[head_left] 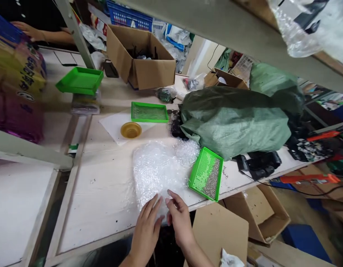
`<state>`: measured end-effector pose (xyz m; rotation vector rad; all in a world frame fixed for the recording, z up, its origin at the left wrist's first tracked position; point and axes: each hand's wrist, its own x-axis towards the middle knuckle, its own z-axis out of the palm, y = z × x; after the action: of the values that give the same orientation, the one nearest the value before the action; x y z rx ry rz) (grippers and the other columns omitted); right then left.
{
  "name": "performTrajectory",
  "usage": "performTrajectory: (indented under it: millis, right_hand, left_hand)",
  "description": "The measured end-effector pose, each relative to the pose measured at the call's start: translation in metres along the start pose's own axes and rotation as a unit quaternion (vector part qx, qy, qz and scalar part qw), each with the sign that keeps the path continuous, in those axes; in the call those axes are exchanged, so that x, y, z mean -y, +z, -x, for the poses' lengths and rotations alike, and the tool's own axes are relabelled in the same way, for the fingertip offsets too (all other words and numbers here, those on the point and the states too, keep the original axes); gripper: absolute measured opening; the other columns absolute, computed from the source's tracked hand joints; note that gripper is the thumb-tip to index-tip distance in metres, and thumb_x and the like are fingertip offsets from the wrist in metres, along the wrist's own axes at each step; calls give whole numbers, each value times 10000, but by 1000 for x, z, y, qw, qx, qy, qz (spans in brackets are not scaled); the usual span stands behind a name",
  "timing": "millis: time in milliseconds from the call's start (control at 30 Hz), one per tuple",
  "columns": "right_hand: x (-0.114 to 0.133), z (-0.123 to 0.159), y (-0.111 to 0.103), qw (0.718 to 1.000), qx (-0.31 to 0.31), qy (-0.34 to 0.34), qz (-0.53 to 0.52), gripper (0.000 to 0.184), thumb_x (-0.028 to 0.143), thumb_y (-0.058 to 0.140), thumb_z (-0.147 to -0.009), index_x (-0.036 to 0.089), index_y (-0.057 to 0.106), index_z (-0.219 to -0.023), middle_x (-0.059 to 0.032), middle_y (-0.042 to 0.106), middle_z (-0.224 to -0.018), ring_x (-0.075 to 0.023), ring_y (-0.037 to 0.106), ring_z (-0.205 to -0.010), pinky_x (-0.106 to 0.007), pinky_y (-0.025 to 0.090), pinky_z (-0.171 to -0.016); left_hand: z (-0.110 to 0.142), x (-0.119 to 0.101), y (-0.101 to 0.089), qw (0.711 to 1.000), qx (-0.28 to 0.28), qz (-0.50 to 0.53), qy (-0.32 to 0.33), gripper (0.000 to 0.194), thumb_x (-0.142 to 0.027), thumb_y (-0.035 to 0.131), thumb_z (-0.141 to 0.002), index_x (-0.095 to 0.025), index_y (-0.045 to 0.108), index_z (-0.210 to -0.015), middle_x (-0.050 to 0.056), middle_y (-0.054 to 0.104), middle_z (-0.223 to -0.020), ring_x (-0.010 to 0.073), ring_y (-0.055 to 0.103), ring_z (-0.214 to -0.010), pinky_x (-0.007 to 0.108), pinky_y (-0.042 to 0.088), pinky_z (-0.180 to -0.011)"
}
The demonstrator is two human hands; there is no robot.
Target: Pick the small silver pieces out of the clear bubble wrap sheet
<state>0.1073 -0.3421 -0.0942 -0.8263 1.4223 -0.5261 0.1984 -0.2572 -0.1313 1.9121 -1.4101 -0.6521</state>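
A heap of clear bubble wrap (157, 170) lies on the white workbench (104, 196) near its front edge. My left hand (146, 233) rests flat on the wrap's near end, fingers spread. My right hand (179, 218) touches the same end close beside it, fingers slightly curled, and neither hand visibly grips it. Just right of the wrap, a tilted green mesh tray (206, 174) holds small grey metal pieces. Further back are a shallow amber bowl (131, 130) and a flat green tray (149, 112) on white paper.
A bulging green woven sack (232, 122) and black parts (257, 163) lie on the bench's right side. A cardboard box (140, 57) stands behind. A co-worker's hand (29, 31) is at the far left. A shelf upright and crossbar (216, 26) cross overhead.
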Motion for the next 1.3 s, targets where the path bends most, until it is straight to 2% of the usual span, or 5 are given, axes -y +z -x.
performTrajectory:
  millis: [333,733,1100,1200,1300]
  right_hand:
    - [8,10,-8,996,84,5,1,432,522,604,-728,138,614,-924,0,596,-680,-62,397,-423,-218,277,-423]
    - [-28,16,-42,997,-28,-37,69,298,459,579,-706,163,618,-714,7,504,-620,-149,422,-630,-282,333,-642]
    - [4,1,-39,990,-54,-91,95,346,502,551,-788,186,676,-849,-25,619,-780,-190,520,-788,-292,387,-752]
    - [8,-3,-30,992,-38,-78,87,340,476,561,-774,173,691,-861,-13,589,-687,-153,490,-652,-265,380,-623]
    - [8,-1,-17,996,10,-49,69,355,471,563,-754,156,690,-858,-9,599,-658,-101,389,-500,-237,302,-494]
  left_hand:
    - [-11,13,-22,967,44,188,-164,337,-501,508,-848,-361,661,-1114,-22,621,-1258,219,545,-1203,411,434,-1044]
    - [-1,13,-9,995,90,17,-34,388,-364,383,-933,-305,508,-1295,30,541,-1343,234,500,-1236,463,478,-999]
    - [-31,-6,-1,998,57,-1,-10,433,-298,453,-897,-233,507,-1322,96,557,-1297,284,492,-1188,490,424,-1005]
    - [-26,4,-14,986,61,118,-97,421,-441,417,-908,-282,552,-1274,35,558,-1338,242,488,-1242,450,399,-1059]
    - [-24,12,-33,914,47,319,-245,491,-563,509,-834,-284,591,-1230,18,522,-1378,250,406,-1321,462,266,-1145]
